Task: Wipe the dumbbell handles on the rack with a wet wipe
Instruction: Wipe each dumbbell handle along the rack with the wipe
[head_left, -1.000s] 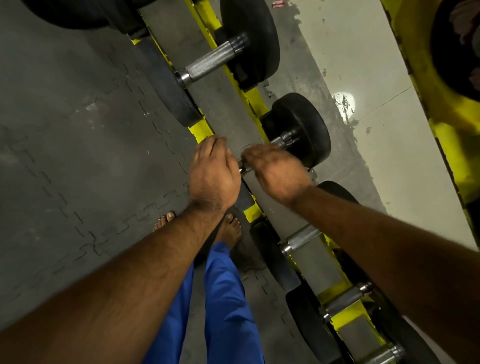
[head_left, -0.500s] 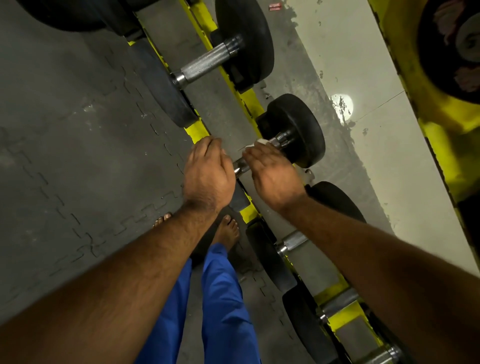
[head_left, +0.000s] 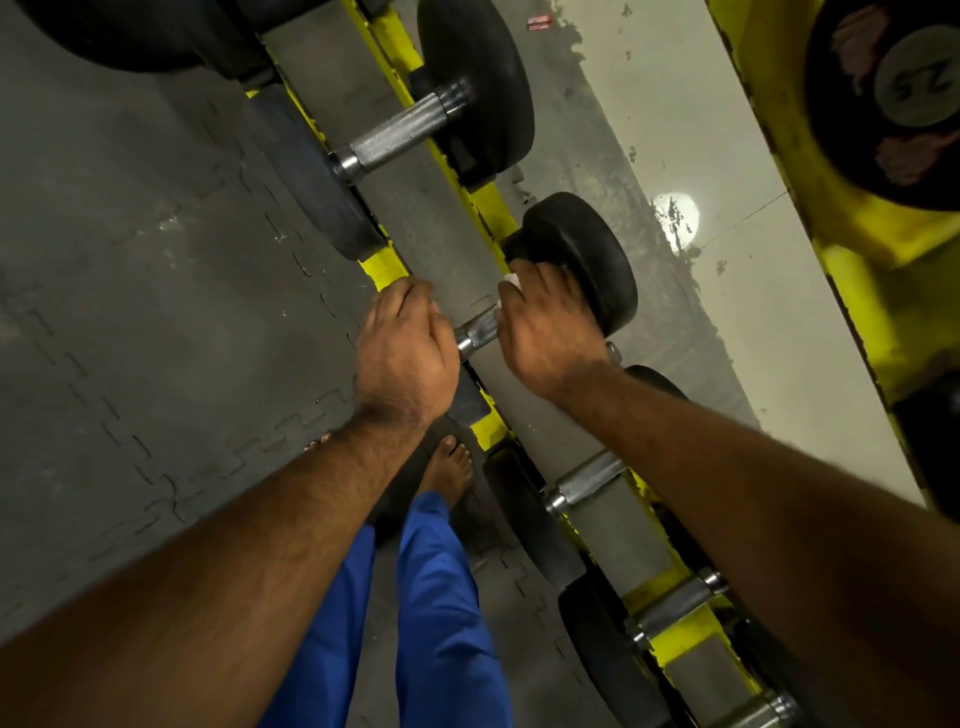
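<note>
We curl our right hand round the wet wipe on the dumbbell handle, by its far plate, to scrub it. Our left hand covers the near plate, likely steadying the dumbbell on the rack; that grip's closure we cannot tell.

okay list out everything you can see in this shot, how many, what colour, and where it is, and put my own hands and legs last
dumbbells: at least five, black heads with silver knurled handles, in a row on the rack; the wiped one sits mid-frame
rack: one, yellow rails, running diagonally top to bottom
wet wipe: one, white, at the far end of the wiped handle under the right hand
weight plate: one, black, marked 25, top right on a yellow frame
floor mats: dark grey, interlocking, left
right hand: grip on the wipe and handle
left hand: curled over the near dumbbell end
trousers: blue, bottom centre
bare feet: two, below the rack
</note>
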